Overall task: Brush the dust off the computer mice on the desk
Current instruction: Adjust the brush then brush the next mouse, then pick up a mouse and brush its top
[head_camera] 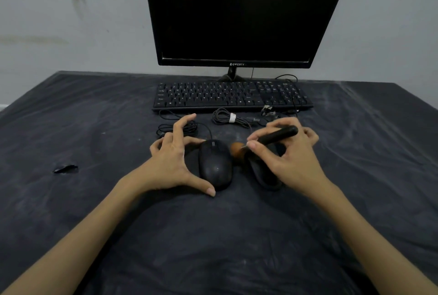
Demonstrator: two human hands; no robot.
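Head view shows the right hand (291, 152) with its grip closed around a black brush (272, 139), bristles between two mice on the tabletop (94, 128). Left hand (170, 161) is spread wide, thumb touching the left mouse (215, 164); the right mouse (263, 173) sits under the brush.

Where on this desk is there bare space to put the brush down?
The widest bare stretch is the dark desk cover left of the keyboard, though a small tear sits there. The right side past the right hand is bare too, and the near edge between the forearms. It is crowded between keyboard and mice, where coiled cables lie.
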